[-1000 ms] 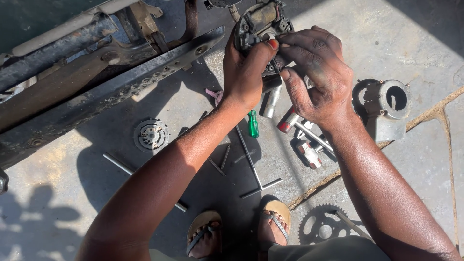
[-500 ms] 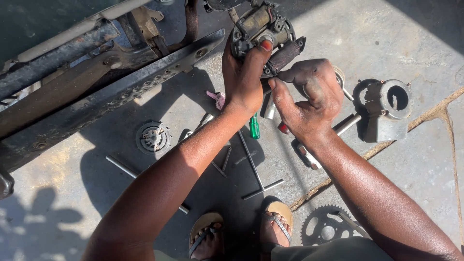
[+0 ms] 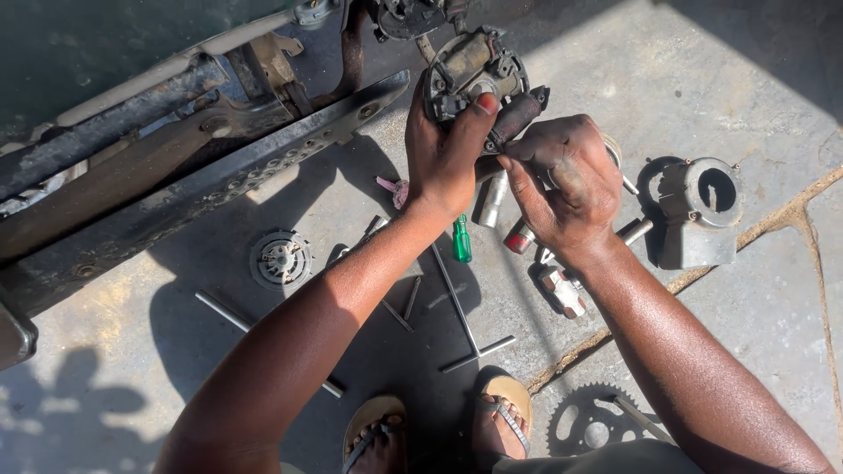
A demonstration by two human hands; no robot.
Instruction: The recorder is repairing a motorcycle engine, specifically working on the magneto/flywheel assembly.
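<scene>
My left hand (image 3: 444, 154) grips a round, greasy engine part with coils (image 3: 474, 68), holding it up in front of me with the thumb on its face. My right hand (image 3: 566, 180) is closed on a dark cylindrical piece (image 3: 518, 114) that hangs off the part's right side, fingers pinching near its base. Both hands are oily. Below them on the concrete lie a green-handled screwdriver (image 3: 461, 239) and several metal sockets and tools (image 3: 562, 290).
A motorcycle frame and footrest bar (image 3: 219, 167) cross the upper left. A grey metal housing (image 3: 700, 211) sits at right, a round clutch-like disc (image 3: 280, 260) at left, a T-handle wrench (image 3: 461, 316), long rods, and a sprocket (image 3: 593, 426) near my sandalled feet (image 3: 439, 430).
My right hand came off the top of the part and dropped to its right side, closing on the dark cylindrical piece. The left hand kept its grip and turned the part slightly.
</scene>
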